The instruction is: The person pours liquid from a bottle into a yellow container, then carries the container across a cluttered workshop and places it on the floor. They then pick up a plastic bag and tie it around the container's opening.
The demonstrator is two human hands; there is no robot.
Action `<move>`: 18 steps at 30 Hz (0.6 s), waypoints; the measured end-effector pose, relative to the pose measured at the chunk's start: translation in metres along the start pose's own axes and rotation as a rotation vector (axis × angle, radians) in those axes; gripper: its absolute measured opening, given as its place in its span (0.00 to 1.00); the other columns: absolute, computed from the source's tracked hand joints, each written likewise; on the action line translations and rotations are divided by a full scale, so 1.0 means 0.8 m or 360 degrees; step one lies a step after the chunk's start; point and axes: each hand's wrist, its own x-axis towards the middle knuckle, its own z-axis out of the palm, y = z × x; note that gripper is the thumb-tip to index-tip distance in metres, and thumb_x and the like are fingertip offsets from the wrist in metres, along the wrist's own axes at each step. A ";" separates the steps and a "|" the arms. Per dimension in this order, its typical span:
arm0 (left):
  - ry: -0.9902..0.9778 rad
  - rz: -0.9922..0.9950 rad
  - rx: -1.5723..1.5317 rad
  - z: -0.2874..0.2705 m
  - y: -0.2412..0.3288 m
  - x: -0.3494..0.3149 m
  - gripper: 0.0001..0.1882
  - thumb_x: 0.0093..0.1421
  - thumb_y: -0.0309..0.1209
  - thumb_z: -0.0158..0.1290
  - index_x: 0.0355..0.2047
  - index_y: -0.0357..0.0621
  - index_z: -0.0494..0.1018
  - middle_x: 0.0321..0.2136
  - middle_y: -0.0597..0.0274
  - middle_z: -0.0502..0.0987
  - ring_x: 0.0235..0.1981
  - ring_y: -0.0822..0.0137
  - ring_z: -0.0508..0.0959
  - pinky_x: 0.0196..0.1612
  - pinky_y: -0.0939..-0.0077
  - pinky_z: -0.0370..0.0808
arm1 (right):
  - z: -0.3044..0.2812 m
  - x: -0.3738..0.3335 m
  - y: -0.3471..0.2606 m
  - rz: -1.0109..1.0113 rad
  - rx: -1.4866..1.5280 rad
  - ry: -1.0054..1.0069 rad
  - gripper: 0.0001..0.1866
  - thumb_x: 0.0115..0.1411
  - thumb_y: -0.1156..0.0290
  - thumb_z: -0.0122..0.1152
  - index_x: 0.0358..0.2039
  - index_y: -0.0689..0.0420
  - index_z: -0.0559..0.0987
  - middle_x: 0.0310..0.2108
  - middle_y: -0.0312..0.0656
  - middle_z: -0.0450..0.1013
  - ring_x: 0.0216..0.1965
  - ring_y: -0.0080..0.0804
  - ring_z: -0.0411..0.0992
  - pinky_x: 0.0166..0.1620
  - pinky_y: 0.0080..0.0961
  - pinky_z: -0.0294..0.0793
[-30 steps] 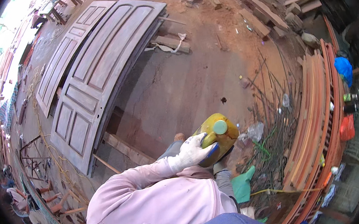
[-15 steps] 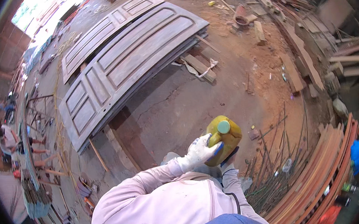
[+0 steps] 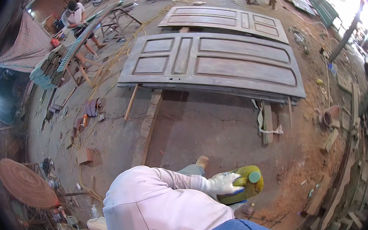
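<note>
My left hand point(image 3: 226, 183), in a white glove with blue on the finger side, is closed round the handle of a yellow-green plastic jug point(image 3: 249, 189) with a green cap. The jug is held low in front of my body, its capped end toward the right. Only a sliver of my right hand point(image 3: 238, 205) shows at the jug's lower side, in a white and blue glove; it seems to hold the jug from below, its fingers hidden. Beyond the jug, a stack of panelled wooden doors point(image 3: 214, 63) lies flat on wooden supports.
Under the doors' left part runs a timber beam point(image 3: 151, 122). Yellow cords point(image 3: 119, 59) trail over the floor. A round fan point(image 3: 27, 183) stands at left, and another person point(image 3: 75, 19) works at a far-left bench. Loose timber point(image 3: 352, 205) lies at right.
The view has swung left, so the doors appear farther right and the fan has come in. The jug stays in my hands but now lies more tilted, with its cap toward the right.
</note>
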 end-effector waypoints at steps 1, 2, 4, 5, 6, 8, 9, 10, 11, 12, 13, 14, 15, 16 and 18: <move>0.0155 0.0016 0.0045 -0.001 -0.006 -0.001 0.40 0.59 0.60 0.50 0.56 0.34 0.70 0.51 0.38 0.75 0.55 0.46 0.74 0.58 0.57 0.69 | 0.007 0.007 0.000 0.0013 -0.0023 -0.0013 0.41 0.65 0.33 0.37 0.67 0.51 0.61 0.64 0.44 0.63 0.62 0.44 0.63 0.64 0.45 0.63; 0.0299 0.0032 0.0093 0.004 -0.012 -0.001 0.40 0.59 0.60 0.50 0.56 0.35 0.69 0.51 0.38 0.75 0.54 0.46 0.75 0.58 0.57 0.69 | 0.013 0.016 -0.001 0.0028 -0.0044 -0.0028 0.40 0.65 0.33 0.37 0.67 0.51 0.61 0.64 0.44 0.63 0.62 0.44 0.63 0.64 0.45 0.63; 0.0297 0.0011 0.0120 -0.014 -0.006 0.018 0.39 0.59 0.59 0.50 0.55 0.35 0.70 0.50 0.40 0.76 0.53 0.46 0.76 0.56 0.56 0.70 | 0.032 0.025 0.005 0.0059 -0.0080 -0.0046 0.40 0.65 0.34 0.38 0.67 0.51 0.61 0.64 0.44 0.62 0.62 0.43 0.63 0.64 0.45 0.63; 0.0219 0.0016 0.0063 -0.032 0.001 0.033 0.38 0.59 0.58 0.51 0.56 0.35 0.70 0.51 0.40 0.75 0.54 0.46 0.75 0.57 0.57 0.69 | 0.038 0.030 0.010 0.0078 -0.0092 -0.0065 0.40 0.65 0.34 0.38 0.67 0.51 0.61 0.64 0.44 0.62 0.62 0.43 0.63 0.64 0.45 0.63; 0.0134 0.0031 0.0013 -0.047 0.005 0.043 0.38 0.59 0.57 0.51 0.56 0.35 0.70 0.52 0.40 0.74 0.55 0.47 0.74 0.59 0.58 0.69 | 0.047 0.037 0.012 0.0081 -0.0090 -0.0074 0.40 0.65 0.34 0.38 0.67 0.51 0.61 0.64 0.44 0.62 0.62 0.43 0.63 0.64 0.45 0.63; 0.0183 0.0054 -0.0001 -0.055 -0.006 0.044 0.38 0.60 0.57 0.50 0.55 0.34 0.70 0.52 0.39 0.74 0.56 0.47 0.73 0.60 0.59 0.68 | 0.060 0.040 0.022 0.0095 -0.0081 -0.0078 0.40 0.65 0.34 0.38 0.67 0.51 0.61 0.64 0.44 0.62 0.62 0.43 0.63 0.64 0.44 0.63; 0.0175 0.0102 0.0002 -0.064 -0.015 0.049 0.38 0.60 0.57 0.50 0.55 0.33 0.70 0.52 0.39 0.74 0.56 0.47 0.73 0.60 0.59 0.68 | 0.061 0.043 0.018 0.0071 -0.0078 -0.0065 0.40 0.65 0.34 0.39 0.67 0.51 0.61 0.64 0.45 0.62 0.62 0.43 0.63 0.64 0.44 0.63; 0.0169 0.0135 0.0000 -0.069 -0.023 0.054 0.38 0.60 0.57 0.49 0.55 0.33 0.70 0.52 0.39 0.74 0.56 0.47 0.73 0.60 0.59 0.68 | 0.060 0.044 0.014 0.0060 -0.0072 -0.0055 0.40 0.65 0.34 0.39 0.67 0.51 0.61 0.64 0.45 0.62 0.62 0.43 0.63 0.64 0.44 0.63; 0.0242 0.0102 -0.0047 -0.062 -0.039 0.062 0.38 0.59 0.57 0.50 0.55 0.33 0.70 0.53 0.38 0.74 0.56 0.47 0.73 0.60 0.59 0.68 | 0.060 0.046 0.009 0.0041 -0.0059 -0.0042 0.40 0.65 0.34 0.39 0.67 0.51 0.61 0.64 0.45 0.62 0.62 0.43 0.63 0.64 0.44 0.63; 0.0314 0.0141 0.0011 -0.063 -0.038 0.069 0.38 0.59 0.57 0.51 0.55 0.33 0.70 0.52 0.39 0.74 0.55 0.46 0.74 0.59 0.59 0.69 | 0.054 0.041 0.004 0.0026 -0.0035 -0.0014 0.40 0.65 0.34 0.39 0.67 0.51 0.61 0.64 0.45 0.62 0.62 0.43 0.63 0.64 0.44 0.63; 0.0377 0.0183 0.0071 -0.064 -0.035 0.078 0.37 0.59 0.56 0.51 0.54 0.33 0.71 0.50 0.39 0.75 0.53 0.46 0.75 0.57 0.59 0.70 | 0.050 0.041 -0.002 0.0009 -0.0008 0.0000 0.40 0.65 0.34 0.39 0.67 0.50 0.61 0.64 0.45 0.62 0.62 0.43 0.63 0.64 0.44 0.63; 0.0430 0.0230 0.0131 -0.063 -0.030 0.087 0.37 0.59 0.56 0.52 0.54 0.34 0.71 0.49 0.40 0.76 0.51 0.46 0.76 0.56 0.59 0.71 | 0.048 0.047 -0.007 -0.0009 0.0021 -0.0016 0.40 0.65 0.35 0.39 0.67 0.50 0.61 0.64 0.45 0.62 0.62 0.43 0.63 0.64 0.44 0.63; 0.0370 0.0227 0.0102 -0.076 -0.011 0.094 0.37 0.59 0.56 0.52 0.55 0.34 0.71 0.49 0.39 0.76 0.52 0.46 0.76 0.57 0.59 0.71 | 0.043 0.043 -0.012 -0.0027 0.0056 -0.0012 0.40 0.65 0.35 0.40 0.67 0.50 0.61 0.64 0.45 0.62 0.62 0.43 0.63 0.64 0.44 0.63; 0.0288 0.0219 0.0069 -0.099 0.011 0.103 0.38 0.59 0.57 0.52 0.55 0.34 0.71 0.50 0.39 0.76 0.52 0.46 0.76 0.57 0.59 0.70 | 0.044 0.043 -0.014 -0.0032 0.0092 -0.0039 0.39 0.65 0.35 0.40 0.67 0.50 0.61 0.64 0.45 0.62 0.62 0.43 0.63 0.64 0.43 0.63; 0.0206 0.0119 0.0063 -0.112 0.030 0.120 0.39 0.59 0.59 0.53 0.55 0.34 0.70 0.50 0.39 0.75 0.53 0.46 0.75 0.59 0.59 0.69 | 0.044 0.046 -0.019 -0.0022 0.0196 -0.0092 0.39 0.65 0.35 0.40 0.67 0.50 0.61 0.64 0.45 0.62 0.62 0.43 0.63 0.64 0.43 0.63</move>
